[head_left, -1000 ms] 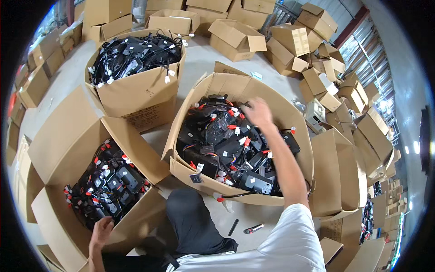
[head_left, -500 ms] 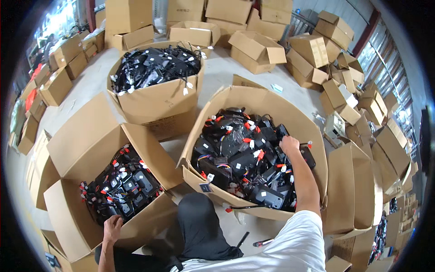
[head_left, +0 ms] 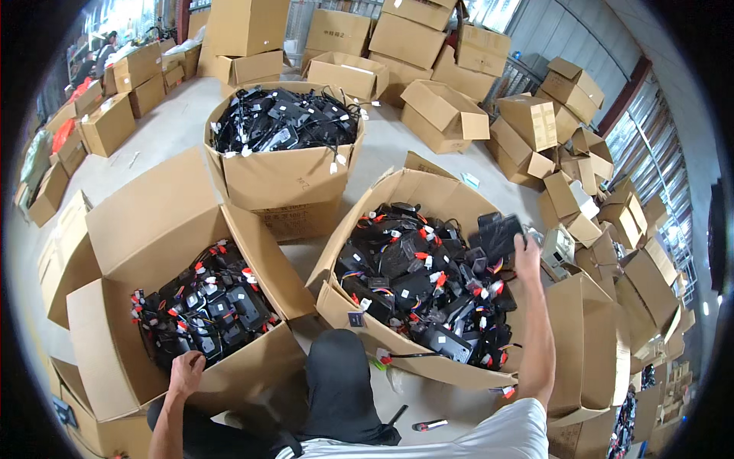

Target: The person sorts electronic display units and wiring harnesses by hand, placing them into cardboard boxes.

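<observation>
A black rectangular electronic unit (head_left: 495, 236) is raised above the right rear of a large open cardboard box (head_left: 428, 373). My right hand (head_left: 527, 254) is shut on its right end. Below lies a heap of black electronic units (head_left: 413, 287) with red and white plugs and coloured wires. My left hand (head_left: 186, 372) rests at the near rim of the left cardboard box (head_left: 107, 336), fingers curled together; whether anything is in them is hidden. More black units (head_left: 222, 306) with plugged leads fill that left box.
A third open box (head_left: 287, 180), heaped with black units, stands behind. Empty-looking cartons (head_left: 581, 352) crowd the right side and the back wall. My bent knee (head_left: 340, 359) is between the two near boxes. A small pen-like tool (head_left: 430, 424) lies on the floor.
My right hand has come up out of the right box with a black unit in it. My left hand stays at the left box's rim. The whole view has shifted a little.
</observation>
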